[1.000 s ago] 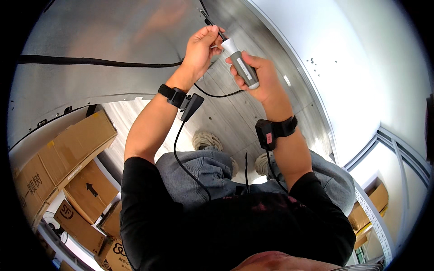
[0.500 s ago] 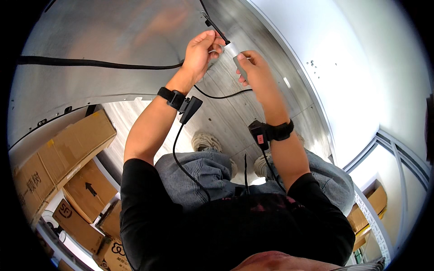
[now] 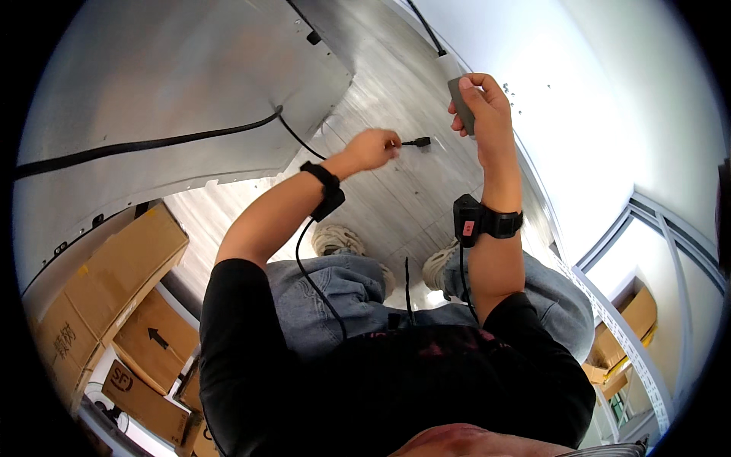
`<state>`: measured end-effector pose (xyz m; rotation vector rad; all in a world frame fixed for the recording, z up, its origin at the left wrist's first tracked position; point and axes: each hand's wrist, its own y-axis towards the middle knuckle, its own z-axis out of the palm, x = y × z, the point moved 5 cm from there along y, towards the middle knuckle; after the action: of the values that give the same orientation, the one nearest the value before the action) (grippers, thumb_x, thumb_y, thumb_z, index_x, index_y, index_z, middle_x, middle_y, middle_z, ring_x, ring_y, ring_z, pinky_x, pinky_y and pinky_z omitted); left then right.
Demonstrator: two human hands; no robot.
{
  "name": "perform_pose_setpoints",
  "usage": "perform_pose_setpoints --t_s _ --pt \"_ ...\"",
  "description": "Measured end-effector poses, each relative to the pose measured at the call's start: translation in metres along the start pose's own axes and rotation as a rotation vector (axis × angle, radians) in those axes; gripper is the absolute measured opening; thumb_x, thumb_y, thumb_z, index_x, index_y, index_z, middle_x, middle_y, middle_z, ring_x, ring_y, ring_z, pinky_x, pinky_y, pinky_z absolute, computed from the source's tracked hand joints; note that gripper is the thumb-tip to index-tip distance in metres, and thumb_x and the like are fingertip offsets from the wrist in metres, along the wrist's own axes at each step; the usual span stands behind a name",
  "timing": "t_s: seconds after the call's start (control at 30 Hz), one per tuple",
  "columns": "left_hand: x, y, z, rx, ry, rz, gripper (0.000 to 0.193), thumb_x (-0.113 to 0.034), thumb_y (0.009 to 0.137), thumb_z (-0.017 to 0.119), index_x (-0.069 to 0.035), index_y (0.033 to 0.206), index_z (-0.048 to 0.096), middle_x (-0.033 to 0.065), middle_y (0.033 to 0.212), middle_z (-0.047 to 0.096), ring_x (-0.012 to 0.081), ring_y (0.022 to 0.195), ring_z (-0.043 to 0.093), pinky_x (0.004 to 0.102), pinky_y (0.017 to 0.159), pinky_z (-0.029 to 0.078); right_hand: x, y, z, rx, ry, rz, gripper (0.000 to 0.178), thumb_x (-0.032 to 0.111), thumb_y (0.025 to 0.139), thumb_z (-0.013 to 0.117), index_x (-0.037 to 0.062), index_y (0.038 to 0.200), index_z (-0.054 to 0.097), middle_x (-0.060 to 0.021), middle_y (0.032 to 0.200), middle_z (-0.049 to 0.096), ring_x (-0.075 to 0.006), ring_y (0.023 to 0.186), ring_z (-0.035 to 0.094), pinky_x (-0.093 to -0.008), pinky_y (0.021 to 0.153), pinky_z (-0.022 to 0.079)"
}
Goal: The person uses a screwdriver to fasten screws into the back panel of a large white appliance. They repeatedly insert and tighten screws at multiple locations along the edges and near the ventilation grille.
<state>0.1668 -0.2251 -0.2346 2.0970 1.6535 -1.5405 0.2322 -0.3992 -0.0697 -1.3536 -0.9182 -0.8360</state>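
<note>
My left hand [image 3: 371, 148], slightly blurred, is closed on a thin black cable. The cable's black plug [image 3: 417, 142] sticks out to the right of my fingers, above the floor. To its right and farther away, my right hand [image 3: 487, 103] grips a slim grey and white block [image 3: 462, 107], held tilted with the thumb along its near side. A black cord [image 3: 426, 27] runs into the block's white far end. Plug and block are apart. Behind my left hand, the thin cable [image 3: 297, 137] leads back to the metal panel.
A large metal panel [image 3: 183, 68] stands at the left, with a thick black cable [image 3: 145, 145] across it. A white wall [image 3: 601, 114] bounds the right side. Cardboard boxes [image 3: 114, 259] are stacked at lower left; another box [image 3: 628, 327] sits on a rack at right.
My right hand has moved right with the block, away from the left hand. The left hand has come nearer and right, now showing the black plug. The view has shifted slightly.
</note>
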Motion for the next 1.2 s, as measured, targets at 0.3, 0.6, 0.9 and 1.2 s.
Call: perform_pose_setpoints --t_s 0.3,0.6,0.9,1.2 --pt "0.017 0.006 0.072 0.06 0.342 -0.032 0.026 -0.02 0.08 0.067 -0.001 0.097 0.059 0.0183 0.087 0.065 0.0348 0.085 0.063 0.0438 0.07 0.05 -0.018 -0.001 -0.018 -0.055 -0.019 0.046 0.028 0.031 0.089 0.059 0.0051 0.1 0.057 -0.0051 0.069 0.059 -0.009 0.049 0.052 -0.0219 0.046 0.039" --pt "0.023 0.01 0.085 0.003 0.393 -0.029 0.017 -0.014 0.078 0.065 0.001 0.083 0.06 0.0215 0.078 0.065 0.036 0.077 0.064 0.0431 0.067 0.052 -0.021 -0.001 -0.015 -0.038 -0.012 0.076 0.033 0.031 0.088 0.061 0.0017 0.102 0.055 -0.0051 0.072 0.06 -0.0086 0.05 0.05 -0.0235 0.046 0.038" --pt "0.005 0.005 0.027 -0.12 -0.539 -0.156 0.007 -0.005 0.078 0.065 -0.001 0.079 0.059 0.0158 0.078 0.066 0.0259 0.071 0.066 0.0333 0.063 0.054 -0.022 0.0 0.006 0.12 -0.079 0.052 0.027 0.027 0.084 0.065 0.0038 0.097 0.057 -0.0023 0.069 0.058 -0.0072 0.051 0.049 -0.0226 0.046 0.037" --pt "-0.033 -0.168 -0.125 -0.49 -1.258 -0.006 0.008 0.005 0.084 0.058 -0.002 0.084 0.059 0.0149 0.087 0.067 0.0238 0.078 0.068 0.0298 0.067 0.058 0.025 -0.02 0.067 0.744 -0.094 -0.142 0.017 0.018 0.082 0.065 0.0045 0.091 0.059 0.0006 0.071 0.057 -0.0045 0.052 0.045 -0.0199 0.046 0.034"
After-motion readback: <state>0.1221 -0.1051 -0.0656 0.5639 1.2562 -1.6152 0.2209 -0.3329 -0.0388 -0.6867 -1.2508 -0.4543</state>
